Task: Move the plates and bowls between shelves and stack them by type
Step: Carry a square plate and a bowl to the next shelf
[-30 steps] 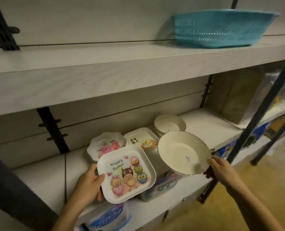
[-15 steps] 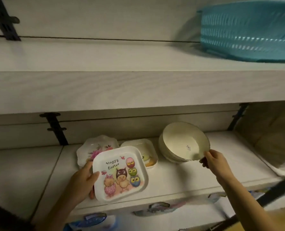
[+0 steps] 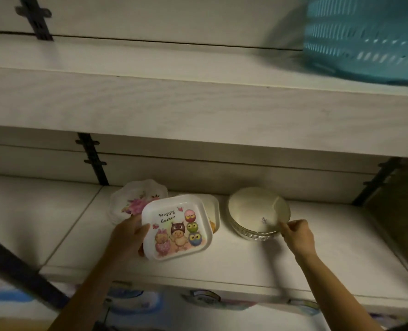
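Your left hand (image 3: 129, 237) grasps the square Easter plate (image 3: 177, 226) by its left edge, thumb over the rim, just left of the frame's centre. The plate faces up toward you, printed side showing, tipped slightly so its far right corner sits higher; it has no real long axis, and the "Happy Easter" lettering runs up toward the right. Its far corner overlaps a second square plate (image 3: 213, 209) lying on the lower shelf (image 3: 245, 261), and behind your hand a scalloped flower plate (image 3: 136, 201) rests flat near the back wall. Your right hand (image 3: 297, 235) pinches the near right rim of the cream bowl (image 3: 257, 211), which sits mouth-up on top of a stack of bowls, right of the plates and apart from them. Open shelf lies in front of both stacks, up to the front edge, and wide bare stretches run to the left and right. The upper shelf (image 3: 198, 111) overhangs close above, carrying a teal basket (image 3: 365, 39) at upper right.
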The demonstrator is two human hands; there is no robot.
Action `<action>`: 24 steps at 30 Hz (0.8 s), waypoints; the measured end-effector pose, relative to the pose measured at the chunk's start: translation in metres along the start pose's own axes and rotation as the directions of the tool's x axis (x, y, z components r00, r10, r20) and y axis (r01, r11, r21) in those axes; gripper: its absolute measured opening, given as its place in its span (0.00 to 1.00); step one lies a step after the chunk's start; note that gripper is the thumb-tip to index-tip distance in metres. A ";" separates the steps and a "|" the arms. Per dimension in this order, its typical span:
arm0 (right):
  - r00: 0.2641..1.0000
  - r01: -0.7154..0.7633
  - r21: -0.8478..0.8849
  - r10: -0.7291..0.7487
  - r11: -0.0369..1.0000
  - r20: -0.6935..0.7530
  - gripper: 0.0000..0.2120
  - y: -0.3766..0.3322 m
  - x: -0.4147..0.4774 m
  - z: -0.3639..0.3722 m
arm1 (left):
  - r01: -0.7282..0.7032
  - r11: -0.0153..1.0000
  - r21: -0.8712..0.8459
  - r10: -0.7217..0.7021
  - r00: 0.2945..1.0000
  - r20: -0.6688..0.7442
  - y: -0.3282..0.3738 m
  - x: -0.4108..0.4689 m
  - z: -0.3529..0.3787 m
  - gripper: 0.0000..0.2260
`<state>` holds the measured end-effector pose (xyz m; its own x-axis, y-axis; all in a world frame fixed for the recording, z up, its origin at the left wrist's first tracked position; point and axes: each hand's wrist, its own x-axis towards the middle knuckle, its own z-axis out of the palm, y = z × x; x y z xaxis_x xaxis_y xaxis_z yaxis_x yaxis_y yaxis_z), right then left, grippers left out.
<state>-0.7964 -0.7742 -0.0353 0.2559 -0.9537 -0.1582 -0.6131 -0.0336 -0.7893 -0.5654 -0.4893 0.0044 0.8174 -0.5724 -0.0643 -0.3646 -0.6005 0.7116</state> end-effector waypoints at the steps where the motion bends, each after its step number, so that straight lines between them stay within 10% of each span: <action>1: 1.000 -0.003 0.029 0.003 1.000 -0.005 0.20 -0.001 -0.002 -0.002 | 0.004 1.000 0.006 -0.004 1.000 -0.013 0.003 0.003 0.003 0.11; 24: 0.970 0.130 0.177 -0.162 0.976 0.184 0.12 -0.031 -0.083 -0.044 | -0.032 0.887 0.460 0.043 0.999 -0.012 0.040 0.083 0.050 0.15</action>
<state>-0.8318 -0.7073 0.0281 0.4849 -0.8642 -0.1345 -0.4324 -0.1033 -0.8957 -0.5345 -0.5885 -0.0073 0.8065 -0.5907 -0.0253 -0.5551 -0.7712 0.3116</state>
